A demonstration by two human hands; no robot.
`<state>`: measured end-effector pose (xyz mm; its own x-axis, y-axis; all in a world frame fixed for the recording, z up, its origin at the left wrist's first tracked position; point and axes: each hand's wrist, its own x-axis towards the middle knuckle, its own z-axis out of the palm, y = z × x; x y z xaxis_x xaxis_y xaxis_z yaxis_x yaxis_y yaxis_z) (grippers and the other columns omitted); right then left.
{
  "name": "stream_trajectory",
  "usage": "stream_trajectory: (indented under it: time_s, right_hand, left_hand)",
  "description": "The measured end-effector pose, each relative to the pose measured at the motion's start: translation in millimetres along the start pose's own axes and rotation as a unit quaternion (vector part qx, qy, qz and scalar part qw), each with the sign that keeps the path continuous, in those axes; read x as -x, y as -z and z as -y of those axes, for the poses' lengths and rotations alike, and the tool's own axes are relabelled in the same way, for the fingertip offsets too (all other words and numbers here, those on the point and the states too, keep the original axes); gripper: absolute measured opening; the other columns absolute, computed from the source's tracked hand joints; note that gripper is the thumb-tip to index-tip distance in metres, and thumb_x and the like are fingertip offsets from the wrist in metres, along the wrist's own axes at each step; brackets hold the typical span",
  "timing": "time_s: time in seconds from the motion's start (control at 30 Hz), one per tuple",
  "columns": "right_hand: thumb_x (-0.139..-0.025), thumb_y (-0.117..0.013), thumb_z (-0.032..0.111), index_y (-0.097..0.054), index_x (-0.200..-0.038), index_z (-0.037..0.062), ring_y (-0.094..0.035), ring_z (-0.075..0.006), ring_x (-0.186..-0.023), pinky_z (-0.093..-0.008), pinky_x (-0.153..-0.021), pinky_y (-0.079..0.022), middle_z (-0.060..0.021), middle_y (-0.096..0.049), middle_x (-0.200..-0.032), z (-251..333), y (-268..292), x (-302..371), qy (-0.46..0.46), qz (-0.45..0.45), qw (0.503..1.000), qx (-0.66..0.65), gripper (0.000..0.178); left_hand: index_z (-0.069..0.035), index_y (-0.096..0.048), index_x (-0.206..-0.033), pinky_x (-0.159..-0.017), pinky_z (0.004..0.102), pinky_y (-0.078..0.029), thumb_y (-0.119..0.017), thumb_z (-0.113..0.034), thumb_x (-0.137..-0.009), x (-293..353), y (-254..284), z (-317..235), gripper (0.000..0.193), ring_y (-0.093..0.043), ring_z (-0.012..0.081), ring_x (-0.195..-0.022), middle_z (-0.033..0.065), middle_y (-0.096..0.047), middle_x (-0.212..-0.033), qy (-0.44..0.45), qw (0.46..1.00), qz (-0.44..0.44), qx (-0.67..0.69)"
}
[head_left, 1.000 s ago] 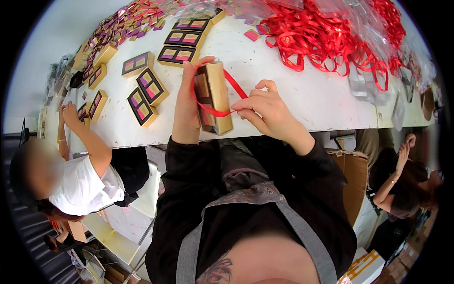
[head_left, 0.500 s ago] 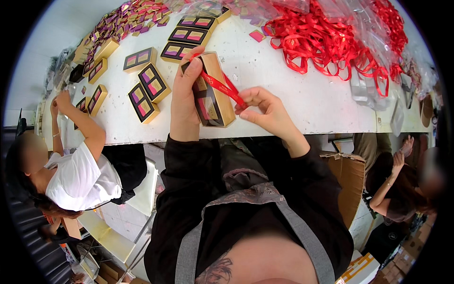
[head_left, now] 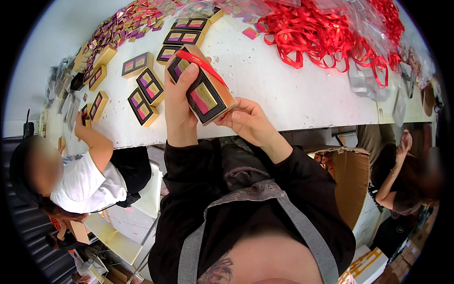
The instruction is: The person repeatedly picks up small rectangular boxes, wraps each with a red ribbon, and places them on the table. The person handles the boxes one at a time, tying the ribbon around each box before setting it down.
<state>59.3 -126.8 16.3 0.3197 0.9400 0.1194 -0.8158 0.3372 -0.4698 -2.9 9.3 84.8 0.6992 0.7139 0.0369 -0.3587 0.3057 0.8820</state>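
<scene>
The table (head_left: 302,104) extends across the upper area. A ribbon heap (head_left: 312,35), red, occupies its far right side; a pile of small squares (head_left: 118,26) occupies its far left. An open carton (head_left: 354,175) stands at lower right, near the table's front edge. The held box (head_left: 203,90), gold with a dark windowed face, is tilted in front of the person, over the table's front portion. The left hand (head_left: 179,97) grips its left side, thumb on the face. The right hand (head_left: 246,120) has bent fingers at its lower right corner; whether they pinch anything cannot be determined. A red strip (head_left: 203,65) crosses the box's upper part diagonally.
</scene>
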Motion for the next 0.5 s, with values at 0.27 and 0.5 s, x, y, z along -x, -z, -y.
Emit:
stream_trajectory:
  time_s: [0.27, 0.5]
  right_hand:
    - [-0.088, -0.061, 0.01, -0.064, -0.095, -0.0012, -0.058, -0.0133, -0.089, -0.029, -0.08, -0.044, -0.0083, -0.065, -0.095, 7, 17, -8, 0.077, -0.03, 0.977, 0.196, 0.014]
    - [-0.091, -0.058, 0.024, -0.058, -0.099, 0.0093, -0.052, -0.0136, -0.088, -0.0318, -0.084, -0.039, 0.0008, -0.058, -0.095, -8, 11, -3, -0.053, -0.143, 0.978, -0.144, 0.017]
  left_hand:
    - [-0.002, -0.055, -0.106, -0.073, 0.0307, -0.052, -0.063, -0.025, -0.085, -20, -6, 17, 0.033, -0.062, 0.0186, -0.082, 0.0103, -0.061, -0.094, 0.043, 0.991, -0.014, 0.129]
    - [-0.001, -0.041, -0.114, -0.074, 0.0277, -0.051, -0.071, -0.007, -0.08, -31, -12, 52, 0.046, -0.059, 0.0153, -0.085, 0.0084, -0.056, -0.101, -0.143, 0.97, -0.184, 0.07]
